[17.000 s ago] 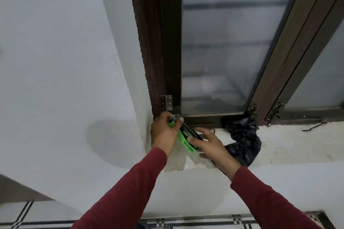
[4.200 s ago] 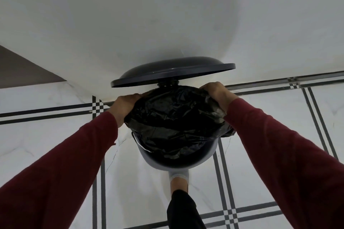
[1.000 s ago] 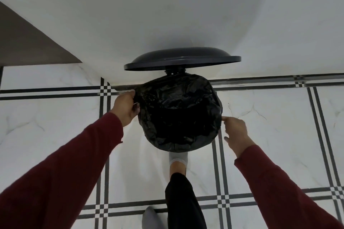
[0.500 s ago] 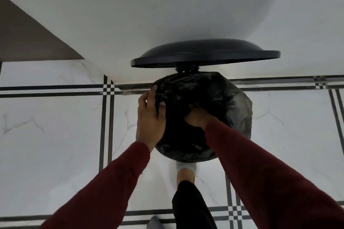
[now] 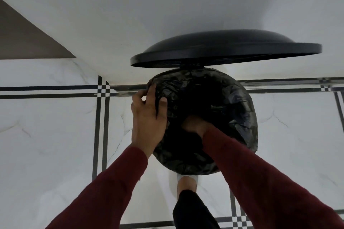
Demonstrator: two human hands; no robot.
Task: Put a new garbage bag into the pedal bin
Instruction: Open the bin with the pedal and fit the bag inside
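Observation:
The pedal bin stands against the wall with its dark lid point(image 5: 223, 48) raised. A black garbage bag point(image 5: 232, 102) lines the bin and is folded over the rim all round. My left hand point(image 5: 149, 117) grips the bag at the bin's left rim, thumb inside and fingers outside. My right hand point(image 5: 195, 126) reaches down inside the bag, its fingers hidden in the dark plastic. My foot point(image 5: 187, 182) in a white sock rests at the bin's front, where the pedal is hidden.
A white wall point(image 5: 167, 5) rises right behind the bin. The floor point(image 5: 46, 135) is white marble tile with black inlay lines. A brown surface point(image 5: 22, 39) shows at the left edge.
A second ago both hands were at the outer sides of the rim. The right hand has since gone down into the bag, the left has closed on the left rim, and my head moved closer.

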